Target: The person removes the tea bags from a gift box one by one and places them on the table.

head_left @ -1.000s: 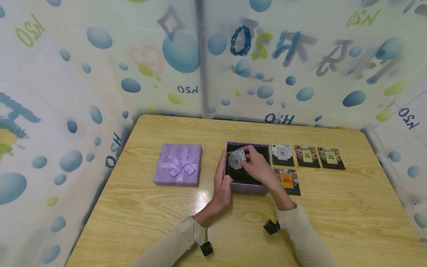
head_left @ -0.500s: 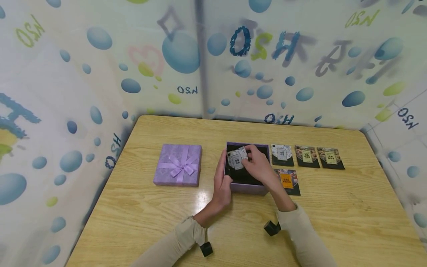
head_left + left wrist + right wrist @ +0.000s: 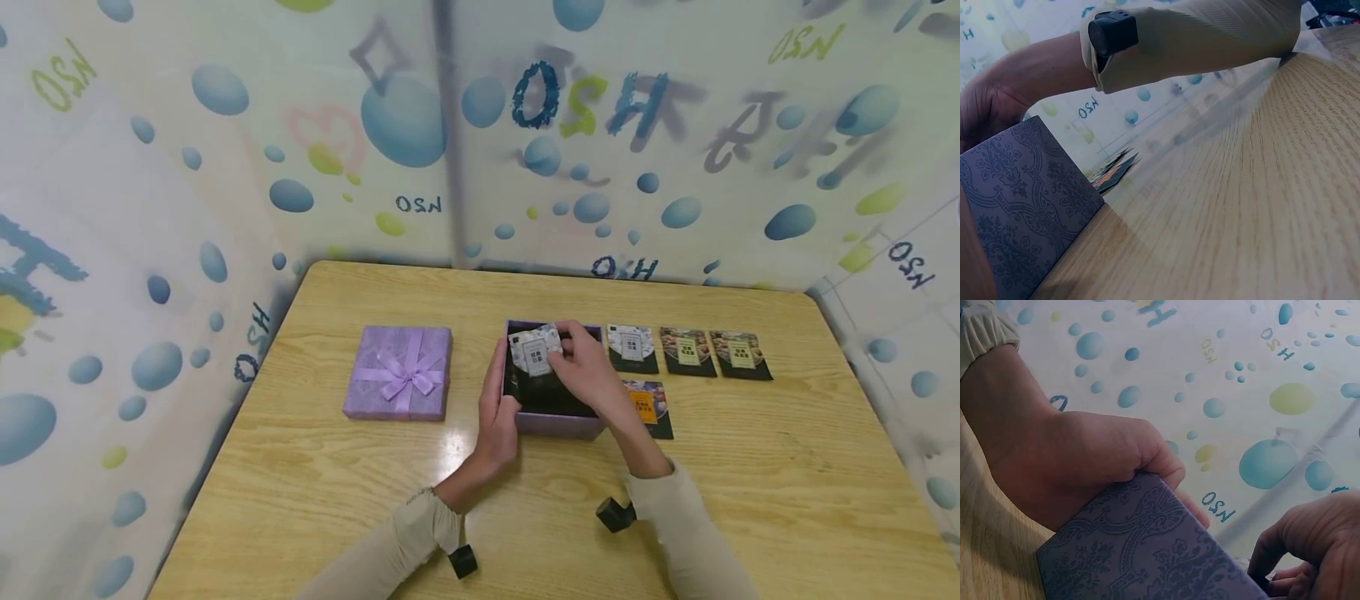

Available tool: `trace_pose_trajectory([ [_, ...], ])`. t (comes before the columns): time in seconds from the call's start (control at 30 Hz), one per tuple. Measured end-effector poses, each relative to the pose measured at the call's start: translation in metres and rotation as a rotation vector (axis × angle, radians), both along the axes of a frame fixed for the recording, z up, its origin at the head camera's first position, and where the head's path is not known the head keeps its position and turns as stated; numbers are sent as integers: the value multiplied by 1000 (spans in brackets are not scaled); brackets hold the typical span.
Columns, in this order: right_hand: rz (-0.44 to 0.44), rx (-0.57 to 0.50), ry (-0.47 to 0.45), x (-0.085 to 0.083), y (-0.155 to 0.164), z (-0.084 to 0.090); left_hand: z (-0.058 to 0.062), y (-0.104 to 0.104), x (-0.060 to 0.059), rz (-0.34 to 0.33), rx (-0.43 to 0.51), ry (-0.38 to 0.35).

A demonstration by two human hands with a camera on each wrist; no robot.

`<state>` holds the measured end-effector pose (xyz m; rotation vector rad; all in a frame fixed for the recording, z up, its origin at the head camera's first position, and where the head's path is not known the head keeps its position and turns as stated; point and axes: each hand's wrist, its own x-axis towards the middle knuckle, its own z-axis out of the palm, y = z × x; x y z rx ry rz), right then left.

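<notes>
Pinching small grey sachet (image 3: pixel 535 351) by right edge, right hand (image 3: pixel 588 375) holds it over open purple gift box (image 3: pixel 555 421) on worktop (image 3: pixel 750 467). Left hand (image 3: pixel 498 408) grips box's left wall. Sachet likely light, thin, crinkly; edge pinch suits.

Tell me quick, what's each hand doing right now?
Left hand: grips the side of the open purple box.
Right hand: pinches a small grey packet over the box.
</notes>
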<state>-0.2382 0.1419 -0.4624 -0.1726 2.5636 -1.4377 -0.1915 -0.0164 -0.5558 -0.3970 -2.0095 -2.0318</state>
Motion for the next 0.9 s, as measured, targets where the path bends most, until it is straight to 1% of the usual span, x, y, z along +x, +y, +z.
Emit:
trace_pose_trajectory([
  [0.23, 0, -38, -8, 3, 3, 4, 1, 0, 1, -8, 13, -21],
  [0.43, -14, -19, 3, 4, 7, 6, 1, 0, 1, -7, 18, -33],
  [0.57, -22, -28, 10, 4, 9, 7, 0, 1, 1, -5, 26, -39],
  [0.8, -31, -33, 48, 5, 15, 10, 0, 1, 1, 1, 15, -16],
  [0.9, -35, -46, 50, 5, 18, 11, 1, 0, 1, 6, 7, -8],
])
